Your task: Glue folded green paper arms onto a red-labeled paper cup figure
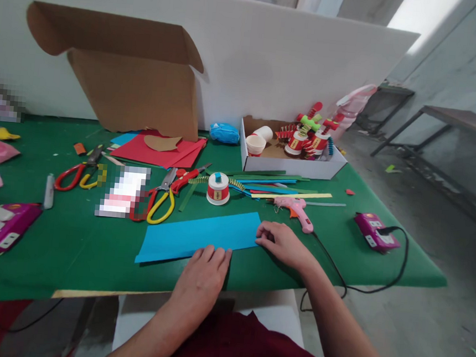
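A long strip of blue paper (200,233) lies slantwise on the green tabletop, with a narrow lip at its left end. My left hand (202,275) rests palm down, its fingertips on the paper's near edge. At the right end, my right hand (282,244) has its fingers curled, thumb and forefinger closed on the edge. Just beyond the paper stands an upturned paper cup (218,190) in red and white, with folded yellow-green arms and a small blue piece on top. A pink glue gun (297,210) lies beyond my right hand.
Scissors (162,194), more scissors (82,170) and a blurred-out white rectangle (124,191) lie left. Paper strips (271,184) lie behind the cup. A white box (293,166) holds cup figures. A corded purple power block (377,232) sits right. Red sheets (157,152) are behind.
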Demonstrator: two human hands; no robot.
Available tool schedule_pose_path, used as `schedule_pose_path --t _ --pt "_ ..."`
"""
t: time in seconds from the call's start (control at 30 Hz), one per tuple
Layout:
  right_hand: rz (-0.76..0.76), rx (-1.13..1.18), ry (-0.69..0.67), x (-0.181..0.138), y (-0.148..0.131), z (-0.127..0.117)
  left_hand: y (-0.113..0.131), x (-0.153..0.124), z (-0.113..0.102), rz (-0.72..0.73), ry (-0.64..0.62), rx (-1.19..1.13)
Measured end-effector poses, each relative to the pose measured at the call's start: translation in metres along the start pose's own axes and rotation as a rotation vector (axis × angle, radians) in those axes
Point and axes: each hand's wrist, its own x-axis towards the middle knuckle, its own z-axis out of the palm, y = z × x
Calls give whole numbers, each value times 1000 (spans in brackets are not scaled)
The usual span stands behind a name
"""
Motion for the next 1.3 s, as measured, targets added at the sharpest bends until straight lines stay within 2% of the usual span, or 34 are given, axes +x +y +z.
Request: schedule_pose_path --t 0.33,0.63,0.87,0.93,1.03,1.1,1.13,1.23,1.3 --pt "27 -21 63 -1 7 4 -1 6 -4 29 -129 -66" --pt "32 -33 72 -1 4 3 6 8 2 33 6 -28" --pt "14 -78 73 0 5 4 8 10 5 -2 37 2" --pt "17 -134 147 -3 9 3 8 10 5 2 47 2" --pt "16 -242 500 -15 11 6 7 11 6 13 59 2" --pt "-70 -269 699 -28 6 13 8 10 7 16 67 1" --pt "-160 -266 698 -35 1 17 8 10 7 16 70 1" --pt "-434 -325 397 -50 -15 36 9 10 8 -1 70 -1" --pt "-463 -387 244 -55 -23 48 9 10 7 -5 71 -5"
